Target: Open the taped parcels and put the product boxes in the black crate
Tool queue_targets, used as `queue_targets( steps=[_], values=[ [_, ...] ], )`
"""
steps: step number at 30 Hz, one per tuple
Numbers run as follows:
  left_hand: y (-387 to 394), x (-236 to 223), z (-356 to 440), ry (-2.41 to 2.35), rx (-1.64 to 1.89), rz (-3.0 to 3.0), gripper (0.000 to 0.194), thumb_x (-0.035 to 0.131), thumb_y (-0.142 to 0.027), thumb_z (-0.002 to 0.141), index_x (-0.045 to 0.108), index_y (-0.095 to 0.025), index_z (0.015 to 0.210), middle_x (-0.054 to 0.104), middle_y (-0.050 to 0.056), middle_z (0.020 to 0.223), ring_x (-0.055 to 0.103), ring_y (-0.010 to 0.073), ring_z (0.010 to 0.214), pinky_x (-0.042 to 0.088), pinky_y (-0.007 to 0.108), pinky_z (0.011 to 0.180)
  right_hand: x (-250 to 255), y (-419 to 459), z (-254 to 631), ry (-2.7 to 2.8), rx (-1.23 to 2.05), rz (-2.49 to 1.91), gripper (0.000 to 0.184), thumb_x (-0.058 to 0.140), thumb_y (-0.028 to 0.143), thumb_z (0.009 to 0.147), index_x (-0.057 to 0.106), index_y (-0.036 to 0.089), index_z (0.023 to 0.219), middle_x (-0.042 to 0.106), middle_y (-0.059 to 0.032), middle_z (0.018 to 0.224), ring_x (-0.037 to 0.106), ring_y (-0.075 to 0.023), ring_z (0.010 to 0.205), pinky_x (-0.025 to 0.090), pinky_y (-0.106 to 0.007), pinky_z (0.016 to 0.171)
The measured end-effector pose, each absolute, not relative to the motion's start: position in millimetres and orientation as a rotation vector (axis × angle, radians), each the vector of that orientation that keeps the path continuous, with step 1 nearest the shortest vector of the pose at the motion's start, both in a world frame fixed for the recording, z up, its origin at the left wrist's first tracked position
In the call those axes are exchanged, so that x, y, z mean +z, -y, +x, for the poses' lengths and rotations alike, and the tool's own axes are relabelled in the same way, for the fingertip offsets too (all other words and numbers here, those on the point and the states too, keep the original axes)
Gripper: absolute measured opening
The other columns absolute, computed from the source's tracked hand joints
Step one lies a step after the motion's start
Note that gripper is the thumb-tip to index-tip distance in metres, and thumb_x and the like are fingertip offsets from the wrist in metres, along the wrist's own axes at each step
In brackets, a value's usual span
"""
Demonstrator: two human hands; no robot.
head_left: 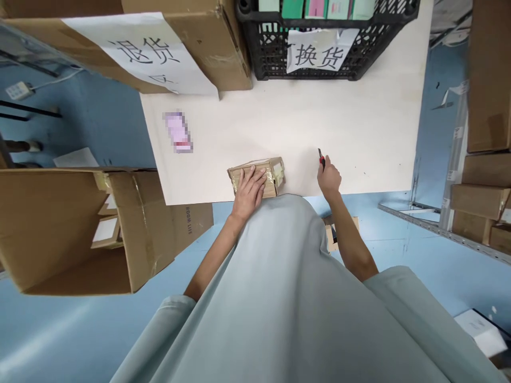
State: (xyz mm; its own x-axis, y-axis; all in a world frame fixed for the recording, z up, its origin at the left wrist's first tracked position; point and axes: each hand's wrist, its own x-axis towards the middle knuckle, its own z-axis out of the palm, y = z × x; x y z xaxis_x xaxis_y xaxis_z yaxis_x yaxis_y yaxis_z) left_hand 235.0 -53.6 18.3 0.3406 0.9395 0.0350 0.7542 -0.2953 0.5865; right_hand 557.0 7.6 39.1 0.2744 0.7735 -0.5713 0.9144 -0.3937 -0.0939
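A small brown cardboard box (272, 187) sealed with shiny tape lies near the front edge of the white table. My left hand (248, 192) rests on top of it with the fingers stretched out and a little apart. To the right, apart from the box, my right hand (330, 178) is closed around a red and black utility knife (321, 159). The knife's dark blade points away from me, above the tabletop. The box's underside and the knife's rear end are hidden.
On the white table (299, 117) stand a large carton (227, 58) at the back left and a black crate (275, 53) holding several small packs. A blurred pinkish item (178, 132) lies at left. An open carton (147, 223) with boxes stands left; stacked cartons (475, 201) are at right.
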Motion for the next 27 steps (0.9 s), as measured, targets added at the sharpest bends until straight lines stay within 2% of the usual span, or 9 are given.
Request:
queue_targets(
  steps=[3, 6, 8, 11, 13, 18, 20, 23, 27],
  values=[
    [57.0, 19.8, 222.3, -1.542, 0.563, 2.085, 0.048, 0.037, -0.04, 0.124, 0.068, -0.023, 0.156, 0.073, 0.02, 0.163, 0.048, 0.0313, 0.174, 0.03, 0.072, 0.146, -3.6, -9.6, 563.1, -1.504, -0.76, 2.31, 0.062, 0.031, 0.026, 0.124, 0.036, 0.007, 0.183, 0.069, -0.0291, 0.148, 0.075, -0.0296, 0.122, 0.051, -0.035, 0.093],
    [63.3, 21.7, 207.7, -1.597, 0.628, 2.029, 0.05, 0.038, -0.039, 0.123, 0.066, -0.023, 0.161, 0.074, 0.018, 0.162, 0.05, 0.0302, 0.173, 0.036, 0.069, 0.145, -21.7, -7.7, 564.3, -1.506, -0.741, 2.326, 0.06, 0.031, 0.025, 0.122, 0.041, 0.01, 0.18, 0.067, -0.0263, 0.146, 0.074, -0.0289, 0.117, 0.052, -0.035, 0.092],
    [68.5, 23.5, 198.7, -1.645, 0.688, 1.992, 0.049, 0.038, -0.037, 0.124, 0.067, -0.024, 0.161, 0.074, 0.016, 0.162, 0.053, 0.0287, 0.171, 0.043, 0.064, 0.142, -25.9, -8.7, 563.9, -1.5, -0.725, 2.338, 0.059, 0.038, 0.022, 0.118, 0.049, 0.01, 0.174, 0.066, -0.027, 0.145, 0.072, -0.0323, 0.121, 0.055, -0.039, 0.097],
    [75.4, 27.5, 187.1, -1.74, 0.767, 1.939, 0.047, 0.039, -0.035, 0.124, 0.071, -0.025, 0.157, 0.075, 0.015, 0.161, 0.061, 0.0277, 0.164, 0.051, 0.059, 0.137, -29.1, -14.3, 557.7, -1.614, -0.707, 2.39, 0.057, 0.047, 0.019, 0.11, 0.058, 0.008, 0.164, 0.063, -0.0311, 0.154, 0.065, -0.0391, 0.138, 0.054, -0.048, 0.112],
    [78.1, 30.5, 180.3, -1.801, 0.794, 1.892, 0.047, 0.039, -0.036, 0.124, 0.073, -0.026, 0.156, 0.076, 0.014, 0.16, 0.065, 0.0284, 0.158, 0.053, 0.059, 0.135, -31.5, -18.6, 545.0, -1.75, -0.901, 2.395, 0.053, 0.05, 0.025, 0.11, 0.064, 0.009, 0.159, 0.067, -0.0292, 0.155, 0.066, -0.0381, 0.141, 0.054, -0.05, 0.119],
    [80.2, 37.5, 165.8, -1.856, 0.851, 1.809, 0.046, 0.043, -0.033, 0.122, 0.076, -0.028, 0.153, 0.076, 0.016, 0.158, 0.07, 0.0308, 0.148, 0.057, 0.058, 0.127, -35.6, -22.7, 487.3, -1.633, -2.11, 2.088, 0.041, 0.069, 0.043, 0.101, 0.082, 0.019, 0.132, 0.087, -0.0131, 0.133, 0.079, -0.0313, 0.13, 0.062, -0.048, 0.119],
    [79.6, 41.6, 162.9, -1.886, 0.87, 1.774, 0.043, 0.048, -0.032, 0.12, 0.08, -0.027, 0.148, 0.077, 0.017, 0.152, 0.073, 0.0304, 0.14, 0.06, 0.055, 0.121, -32.7, -22.4, 468.2, -1.518, -2.406, 1.978, 0.037, 0.073, 0.043, 0.096, 0.085, 0.02, 0.122, 0.089, -0.0099, 0.129, 0.081, -0.0311, 0.13, 0.064, -0.048, 0.117],
    [75.2, 49.3, 164.1, -1.947, 0.914, 1.666, 0.04, 0.054, -0.03, 0.116, 0.084, -0.024, 0.141, 0.079, 0.015, 0.134, 0.076, 0.0274, 0.127, 0.064, 0.047, 0.112, -21.0, -22.3, 460.1, -1.476, -2.464, 2.029, 0.03, 0.077, 0.04, 0.094, 0.087, 0.019, 0.113, 0.091, -0.0097, 0.127, 0.083, -0.032, 0.128, 0.065, -0.046, 0.115],
    [60.5, 48.5, 177.0, -1.862, 1.051, 1.44, 0.038, 0.058, -0.036, 0.115, 0.087, -0.023, 0.137, 0.08, 0.011, 0.12, 0.078, 0.024, 0.115, 0.066, 0.042, 0.107, 6.1, -23.4, 484.1, -1.663, -2.191, 2.242, 0.025, 0.072, 0.037, 0.099, 0.086, 0.02, 0.111, 0.091, -0.0112, 0.127, 0.084, -0.033, 0.127, 0.064, -0.047, 0.117]
  ],
)
